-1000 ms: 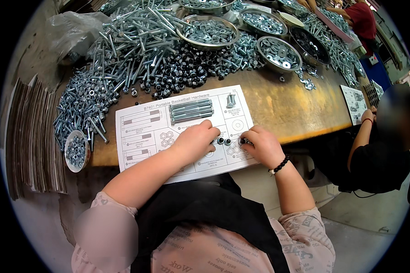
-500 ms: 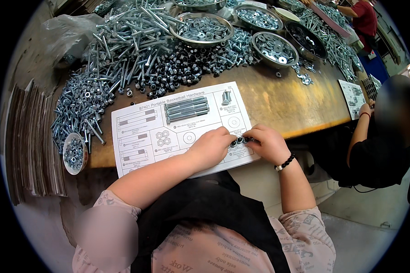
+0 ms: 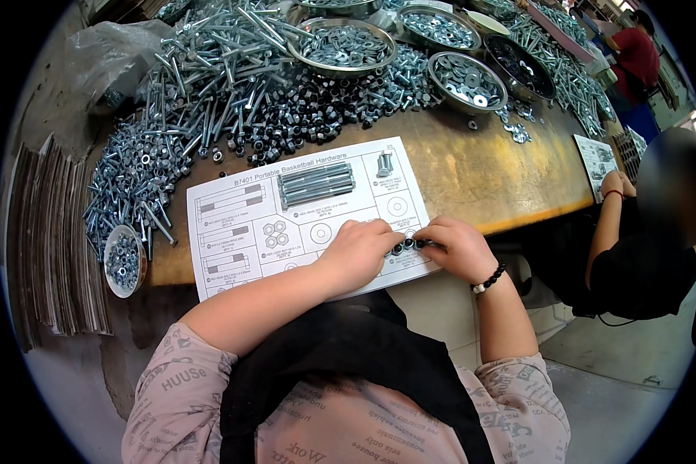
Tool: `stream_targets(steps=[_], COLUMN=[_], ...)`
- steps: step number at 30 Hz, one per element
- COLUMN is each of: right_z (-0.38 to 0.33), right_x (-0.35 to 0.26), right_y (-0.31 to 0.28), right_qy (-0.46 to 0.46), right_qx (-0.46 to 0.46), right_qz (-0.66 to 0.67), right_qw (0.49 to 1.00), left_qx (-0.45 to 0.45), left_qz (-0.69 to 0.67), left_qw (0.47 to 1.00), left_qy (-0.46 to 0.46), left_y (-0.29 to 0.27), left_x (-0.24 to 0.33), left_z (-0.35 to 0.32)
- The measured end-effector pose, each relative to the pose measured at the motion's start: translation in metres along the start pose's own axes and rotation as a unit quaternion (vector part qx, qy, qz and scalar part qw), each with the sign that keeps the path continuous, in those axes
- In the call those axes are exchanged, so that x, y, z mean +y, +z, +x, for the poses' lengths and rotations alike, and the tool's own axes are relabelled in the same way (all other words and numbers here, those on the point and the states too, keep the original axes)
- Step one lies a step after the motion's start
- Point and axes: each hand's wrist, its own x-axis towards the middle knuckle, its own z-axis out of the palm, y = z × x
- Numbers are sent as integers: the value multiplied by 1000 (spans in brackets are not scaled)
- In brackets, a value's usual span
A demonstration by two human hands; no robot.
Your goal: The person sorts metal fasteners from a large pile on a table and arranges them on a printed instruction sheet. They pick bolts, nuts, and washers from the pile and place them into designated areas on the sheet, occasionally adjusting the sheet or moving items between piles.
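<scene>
Black nuts (image 3: 409,243), round, glossy, in short row on white paper (image 3: 368,193).

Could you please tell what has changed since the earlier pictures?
The left hand has moved rightward, toward the right hand; the black-topped nuts now lie further right on the printed diagram sheet, bunched between both hands. The long bolts and the short bolts stayed in place on it.

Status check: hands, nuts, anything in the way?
Left hand and right hand at opposite ends of black nuts, grips unclear. Nuts over lower-right sheet. Long bolts farther up, not in the way.
</scene>
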Motion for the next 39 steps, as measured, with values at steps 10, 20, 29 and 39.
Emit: stream_targets(steps=[10, 20, 29, 39], right_z=[4, 24, 50, 40], right_x=[-1, 16, -2, -2], right_y=[-9, -11, -1, 1], right_qy=[-3, 123, 82, 117], right_qx=[6, 144, 143, 130], right_qz=[-9, 199, 211, 114], right_qw=[1000, 962, 963, 978], left_qx=[-18, 242, 29, -25], left_qz=[-6, 143, 193, 272], left_qw=[1000, 947, 969, 955], left_qy=[-12, -153, -149, -115], left_y=[-3, -118, -161, -154], left_x=[-3, -121, -178, -180], left_z=[0, -38, -44, -28])
